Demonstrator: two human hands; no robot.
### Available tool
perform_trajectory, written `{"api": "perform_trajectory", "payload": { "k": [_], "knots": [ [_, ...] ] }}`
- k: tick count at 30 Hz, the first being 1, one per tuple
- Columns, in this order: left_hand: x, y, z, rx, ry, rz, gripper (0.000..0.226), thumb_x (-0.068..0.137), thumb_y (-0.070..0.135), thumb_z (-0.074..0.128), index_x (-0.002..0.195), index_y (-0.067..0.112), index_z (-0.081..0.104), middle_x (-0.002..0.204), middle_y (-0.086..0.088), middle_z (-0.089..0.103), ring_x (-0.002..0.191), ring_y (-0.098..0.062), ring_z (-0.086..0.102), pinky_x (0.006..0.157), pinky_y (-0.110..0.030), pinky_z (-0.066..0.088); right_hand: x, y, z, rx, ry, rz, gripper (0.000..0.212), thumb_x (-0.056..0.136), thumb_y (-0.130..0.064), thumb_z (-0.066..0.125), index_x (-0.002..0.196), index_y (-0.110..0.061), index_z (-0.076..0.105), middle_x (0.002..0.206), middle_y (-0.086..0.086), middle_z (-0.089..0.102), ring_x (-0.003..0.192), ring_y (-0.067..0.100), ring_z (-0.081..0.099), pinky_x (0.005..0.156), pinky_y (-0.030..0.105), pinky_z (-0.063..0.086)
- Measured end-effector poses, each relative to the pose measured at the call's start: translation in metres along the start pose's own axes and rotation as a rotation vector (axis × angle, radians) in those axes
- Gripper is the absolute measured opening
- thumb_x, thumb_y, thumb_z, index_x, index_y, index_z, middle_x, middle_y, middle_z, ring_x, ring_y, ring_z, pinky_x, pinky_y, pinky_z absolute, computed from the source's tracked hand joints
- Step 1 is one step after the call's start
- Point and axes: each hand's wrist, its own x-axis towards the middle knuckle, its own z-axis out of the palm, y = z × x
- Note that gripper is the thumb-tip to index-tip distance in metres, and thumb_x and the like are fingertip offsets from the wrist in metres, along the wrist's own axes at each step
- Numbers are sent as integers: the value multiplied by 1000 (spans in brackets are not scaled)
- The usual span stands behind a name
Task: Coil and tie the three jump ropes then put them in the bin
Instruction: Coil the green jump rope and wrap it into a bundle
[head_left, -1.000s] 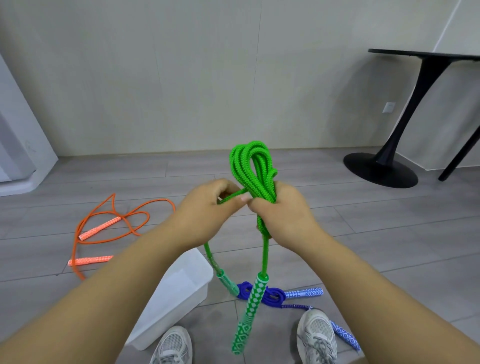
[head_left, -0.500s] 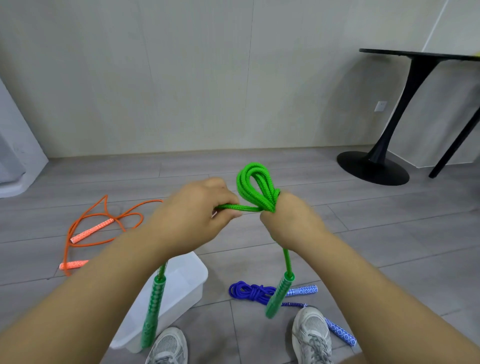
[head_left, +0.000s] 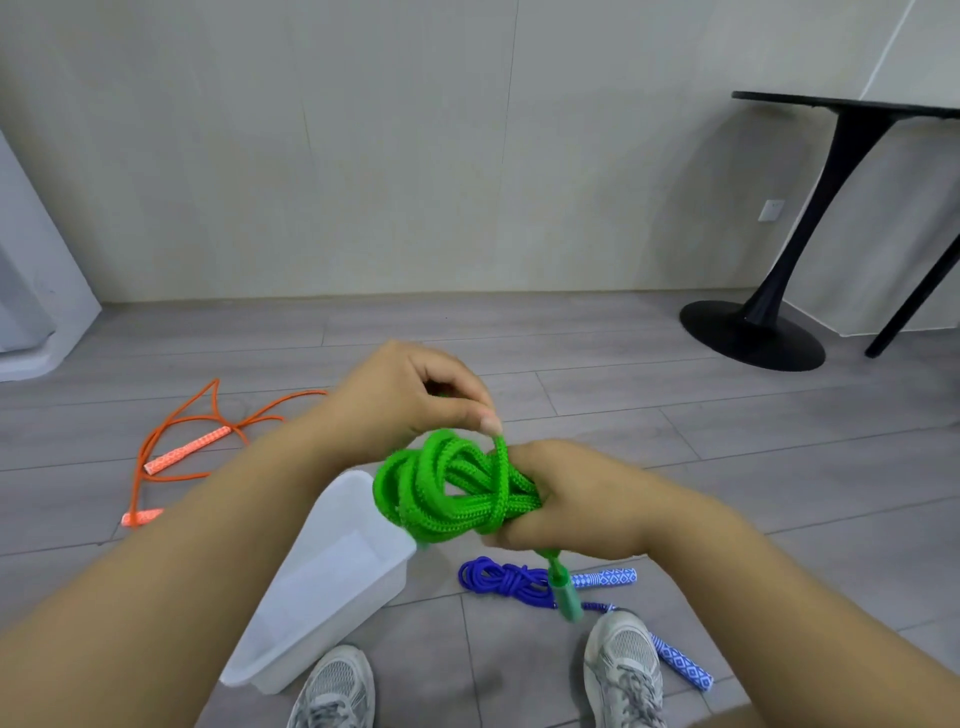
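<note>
Green rope (head_left: 452, 491) coil in R hand (head_left: 576, 501).

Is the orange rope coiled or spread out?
Spread out: the orange rope lies in loose, untied loops on the floor.

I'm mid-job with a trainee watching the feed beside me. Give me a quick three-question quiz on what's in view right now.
1. True or false: the blue rope lies inside the bin.
2. Which hand pinches a single strand of the green rope: the left hand or the right hand?
3. Which rope lies loose and uncoiled on the floor? A. green rope B. orange rope C. blue rope

Key
1. False: it lies coiled on the floor beside the bin.
2. The left hand; the right hand grips the coiled bundle.
3. B
</note>
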Motion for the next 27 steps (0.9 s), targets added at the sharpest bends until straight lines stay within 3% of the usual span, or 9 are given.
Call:
{"api": "perform_trajectory", "payload": {
  "k": [4,7,11,14,19,21,27],
  "knots": [
    [3,-6,5,-80,63,-34,32,73,-3,67,58,24,62,47,16,60,48,3,54,50,-10,43,-5,-1,-4,424,167,-104,16,81,-6,69,78,-18,59,61,-8,53,58,6,51,56,23,45],
    [5,-8,18,-191,79,-91,55,89,-7,50,47,26,63,42,9,52,39,-1,39,43,-13,30,-2,-3,-9,586,346,-89,13,82,-1,66,91,-4,57,58,-3,54,50,6,53,49,19,43],
    [4,-10,25,-203,116,-130,37,94,10,51,65,27,69,51,9,52,45,-4,36,46,-17,30,4,0,-11,754,593,65,40,79,-5,70,109,2,44,66,5,56,47,6,53,43,20,42],
    [-2,-9,27,-127,79,-148,23,95,16,50,83,23,69,52,10,51,47,-4,37,49,-18,32,6,0,-10,784,697,122,45,78,-10,72,110,-2,42,78,7,59,56,10,55,50,24,45],
    [-7,-3,29,65,70,-140,21,95,27,50,87,32,68,55,13,51,56,-7,42,58,-23,36,7,3,-14,804,843,188,42,79,-10,71,105,-8,38,76,4,56,66,18,52,57,32,43],
    [-9,1,30,190,56,-125,19,95,30,49,91,32,68,58,11,51,58,-3,44,59,-16,36,7,6,-16,789,871,216,42,79,-9,71,104,-9,37,76,6,55,67,19,51,57,31,42],
    [-15,4,26,278,62,-147,21,96,29,48,89,27,67,61,8,50,63,-2,47,59,-11,36,5,12,-15,640,844,243,43,83,-9,66,106,-19,31,66,1,53,50,8,49,47,22,43]
  ]
}}
